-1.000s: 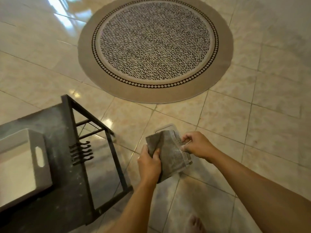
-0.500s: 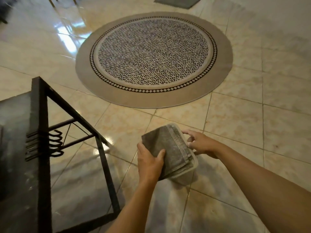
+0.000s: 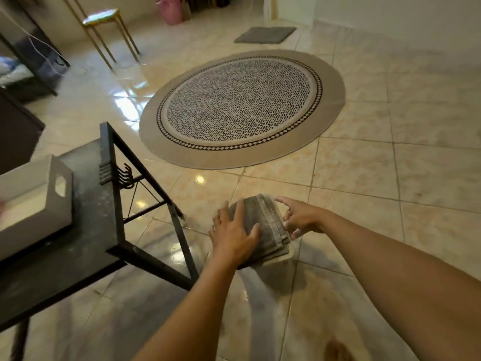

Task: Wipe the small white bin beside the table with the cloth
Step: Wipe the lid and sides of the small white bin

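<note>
A small white plastic bin (image 3: 273,267) is seen on the glossy beige tiled floor (image 3: 390,178), just beside the corner of a dark-topped table with a black metal frame (image 3: 86,246). Most of the bin is hidden under a folded grey terry cloth (image 3: 263,225), which is draped over its top; only a pale lower edge and part of the side are visible.

The left hand (image 3: 234,233) is laid flat on the cloth with fingers spread, pressing it down onto the bin rather than clasping it. The right hand (image 3: 299,220) is held loosely spread at the cloth's right edge, its fingertips (image 3: 287,224) touching or nearly touching the fabric; nothing is gripped by it.

A white rectangular tray with a cut-out handle (image 3: 39,201) is set on the table. A round beige rug with a black-and-white patterned centre (image 3: 242,108) is spread farther out on the floor, with a small grey mat (image 3: 265,35) beyond it.
</note>
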